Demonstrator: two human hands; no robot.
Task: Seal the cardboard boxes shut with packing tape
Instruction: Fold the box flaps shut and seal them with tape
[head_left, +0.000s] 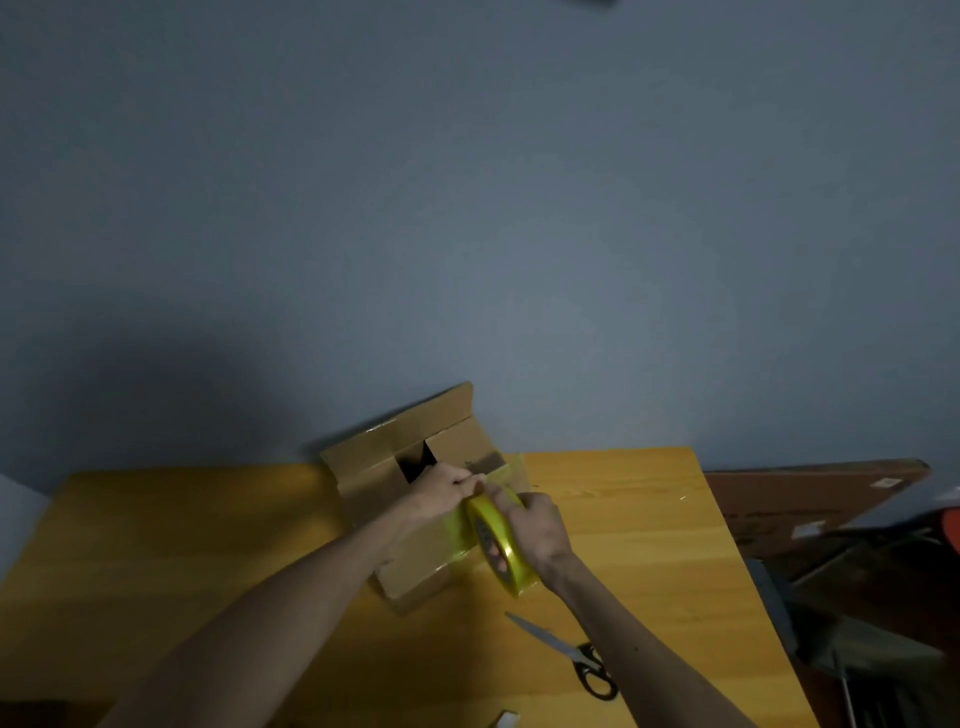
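A brown cardboard box (379, 467) lies on the wooden table (208, 545), its far flaps partly open with a dark gap showing. A yellowish tape strip runs across its near side. My right hand (535, 525) grips a roll of yellow packing tape (501, 543) held on edge over the box. My left hand (444, 488) rests on the box top and pinches the tape's free end beside the roll.
Black-handled scissors (569, 654) lie on the table near its front right. A small white object (504, 721) sits at the bottom edge. A blue-grey wall stands behind the table. Dark boards and clutter (831, 499) fill the floor to the right.
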